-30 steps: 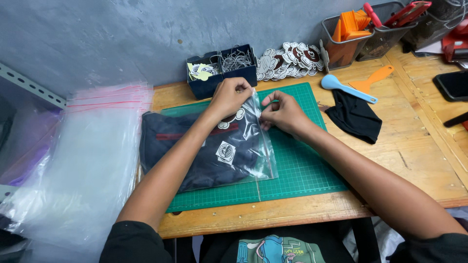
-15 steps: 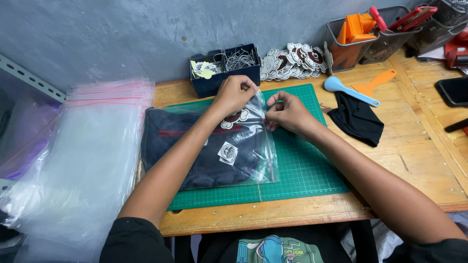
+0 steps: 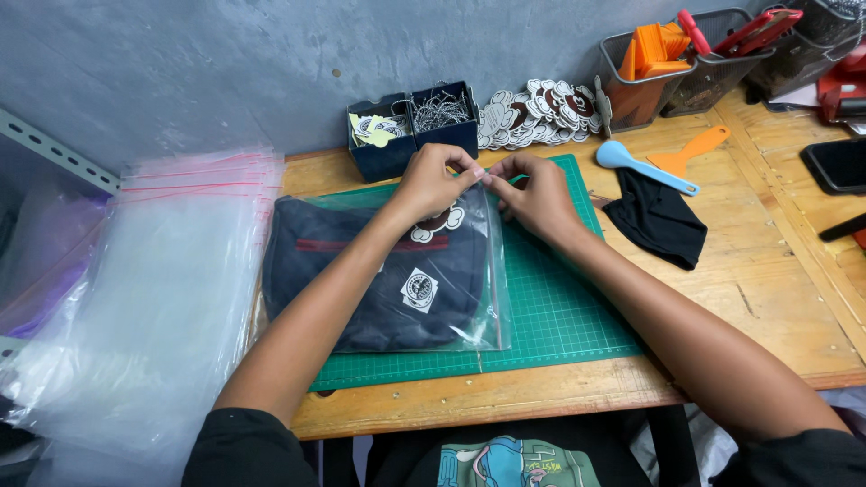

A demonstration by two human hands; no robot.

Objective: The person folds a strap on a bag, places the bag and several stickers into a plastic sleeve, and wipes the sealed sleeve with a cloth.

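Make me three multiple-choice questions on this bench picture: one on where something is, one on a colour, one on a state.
1. Where does the clear bag with the dark garment lie?
A on the green cutting mat
B in the wire basket
C on the floor

2. What colour is the scoop right of the mat?
A red
B light blue
C black

3. What are the left hand and right hand doing?
A resting flat
B holding scissors
C pinching the bag's far corner

Answers: 1 A, the mat shows under the bag. 2 B, its bowl and handle are light blue. 3 C, both hands' fingertips meet on the bag's edge.

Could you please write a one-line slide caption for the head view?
Both hands, left and right, pinch the top edge of a clear bag holding a dark garment on a green mat.
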